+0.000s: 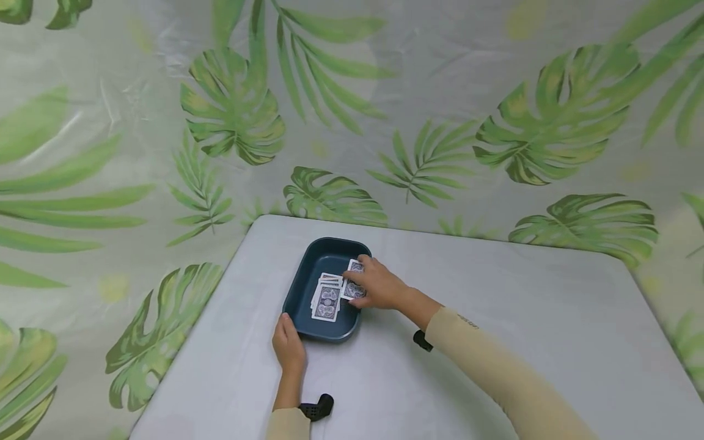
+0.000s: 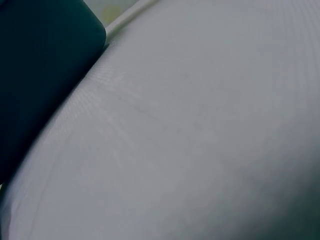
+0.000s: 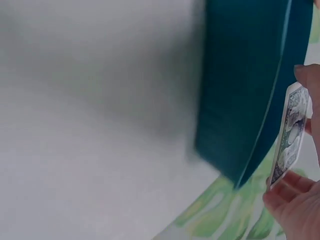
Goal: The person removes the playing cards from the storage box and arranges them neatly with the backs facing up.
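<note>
Well, patterned cards (image 1: 327,302), unreadable sleeve lettering (image 1: 468,321).

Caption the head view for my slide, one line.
Left hand touching a blue tray; right hand gripping a playing card beside the card pile inside.

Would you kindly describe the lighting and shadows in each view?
Head: fairly even light, faint sheen on the leaf-printed backdrop; left wrist: dim, the tray showing little detail; right wrist: a soft shadow beside the tray, the card fairly clear.
</note>
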Motion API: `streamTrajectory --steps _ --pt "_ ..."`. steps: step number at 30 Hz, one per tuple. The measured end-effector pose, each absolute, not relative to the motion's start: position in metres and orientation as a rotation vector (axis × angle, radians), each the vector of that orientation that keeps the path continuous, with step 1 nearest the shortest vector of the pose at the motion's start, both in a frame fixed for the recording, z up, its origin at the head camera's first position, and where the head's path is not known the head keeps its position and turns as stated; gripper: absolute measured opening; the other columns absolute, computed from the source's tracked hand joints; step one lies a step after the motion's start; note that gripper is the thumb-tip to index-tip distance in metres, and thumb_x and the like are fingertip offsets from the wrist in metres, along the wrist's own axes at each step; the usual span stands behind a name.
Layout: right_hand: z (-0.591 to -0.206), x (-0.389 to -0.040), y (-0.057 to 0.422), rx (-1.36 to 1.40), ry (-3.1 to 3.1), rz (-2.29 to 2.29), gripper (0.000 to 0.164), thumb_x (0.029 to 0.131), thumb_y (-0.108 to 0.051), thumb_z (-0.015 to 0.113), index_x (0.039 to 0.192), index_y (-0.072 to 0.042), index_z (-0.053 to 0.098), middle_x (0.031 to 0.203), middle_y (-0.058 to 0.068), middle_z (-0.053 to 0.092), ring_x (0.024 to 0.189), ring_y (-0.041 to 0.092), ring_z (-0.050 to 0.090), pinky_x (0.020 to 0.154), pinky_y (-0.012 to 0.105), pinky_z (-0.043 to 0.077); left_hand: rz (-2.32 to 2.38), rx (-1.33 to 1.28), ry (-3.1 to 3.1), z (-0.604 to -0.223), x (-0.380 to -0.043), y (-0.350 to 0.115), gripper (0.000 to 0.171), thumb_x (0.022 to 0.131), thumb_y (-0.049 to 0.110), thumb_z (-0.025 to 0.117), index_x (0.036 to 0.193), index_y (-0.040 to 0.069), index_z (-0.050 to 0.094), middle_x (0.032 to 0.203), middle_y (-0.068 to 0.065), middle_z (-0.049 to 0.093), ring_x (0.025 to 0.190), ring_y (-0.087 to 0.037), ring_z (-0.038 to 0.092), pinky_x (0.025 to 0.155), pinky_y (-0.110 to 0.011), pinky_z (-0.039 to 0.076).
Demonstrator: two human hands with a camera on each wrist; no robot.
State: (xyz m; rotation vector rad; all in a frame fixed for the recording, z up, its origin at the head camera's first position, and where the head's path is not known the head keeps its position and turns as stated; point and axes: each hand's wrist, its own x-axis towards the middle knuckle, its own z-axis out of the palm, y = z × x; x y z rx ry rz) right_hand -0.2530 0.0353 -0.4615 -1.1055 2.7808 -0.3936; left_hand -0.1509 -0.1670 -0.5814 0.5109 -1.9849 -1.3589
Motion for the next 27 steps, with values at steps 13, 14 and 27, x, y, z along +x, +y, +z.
streamTrajectory --steps 13,14,27 --pt "-0.479 -0.249 0.096 -1.103 2.851 -0.483 0.060 0.076 -0.036 0.074 0.129 -0.018 0.053 0.135 0.024 0.031 0.116 0.037 0.038 0.090 0.046 0.041 -1.386 0.545 -1.993 -0.581 -0.150 -0.166 0.040 0.099 0.021 0.037 0.104 -0.013 0.058 0.109 -0.028 0.058 0.105 -0.043 0.052 0.090 -0.051 0.036" --pt "-0.481 -0.249 0.098 -1.099 2.844 -0.476 0.060 0.076 -0.036 0.074 0.130 -0.019 0.052 0.136 0.023 0.031 0.116 0.036 0.038 0.090 0.045 0.041 -1.392 0.552 -1.991 -0.581 -0.150 -0.166 0.041 0.099 0.021 0.037 0.105 -0.013 0.058 0.110 -0.028 0.058 0.106 -0.042 0.051 0.091 -0.051 0.036" --pt "-0.502 -0.244 0.117 -1.088 2.690 -0.376 0.060 0.077 -0.036 0.073 0.130 -0.017 0.052 0.135 0.024 0.031 0.117 0.037 0.038 0.091 0.046 0.040 -1.384 0.540 -1.974 -0.579 -0.151 -0.165 0.037 0.099 0.019 0.037 0.096 -0.012 0.058 0.104 -0.029 0.059 0.099 -0.043 0.054 0.086 -0.052 0.037"
